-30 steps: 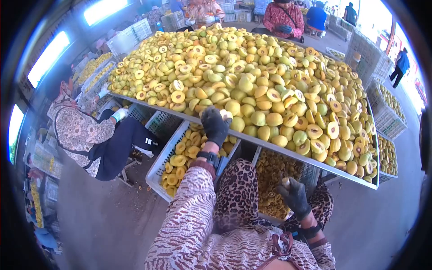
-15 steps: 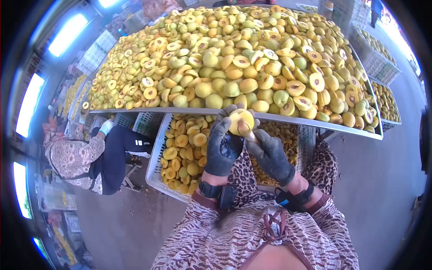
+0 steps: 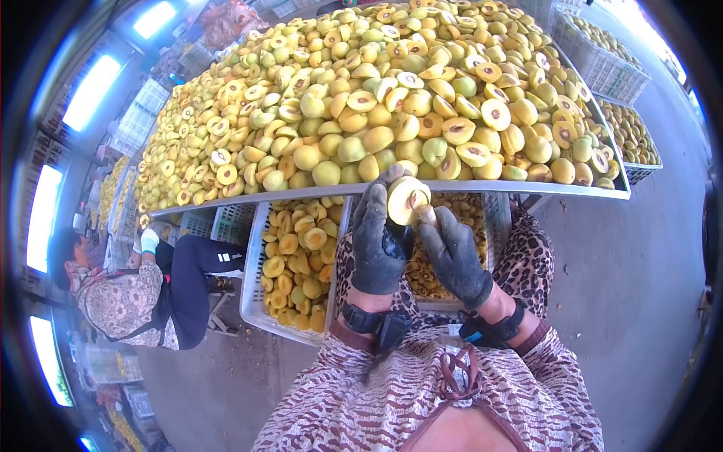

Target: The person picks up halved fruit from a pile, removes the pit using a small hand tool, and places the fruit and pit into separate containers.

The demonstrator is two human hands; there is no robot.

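Two gloved hands meet before the near edge of the tabletop (image 3: 316,193), where fruit (image 3: 325,113) lies heaped. The left hand (image 3: 379,245) has its grip closed around a half (image 3: 401,194), cut face showing; the right hand (image 3: 457,260) has its grip clamped on a pale tool (image 3: 428,216), its end at the pit (image 3: 415,198). Below stands a crate (image 3: 251,294) of yellow halves. Another person (image 3: 124,301) sits at left.

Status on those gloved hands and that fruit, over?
Left hand gripping halved fruit. Right hand holding small tool at it. Nothing visibly blocking, over.
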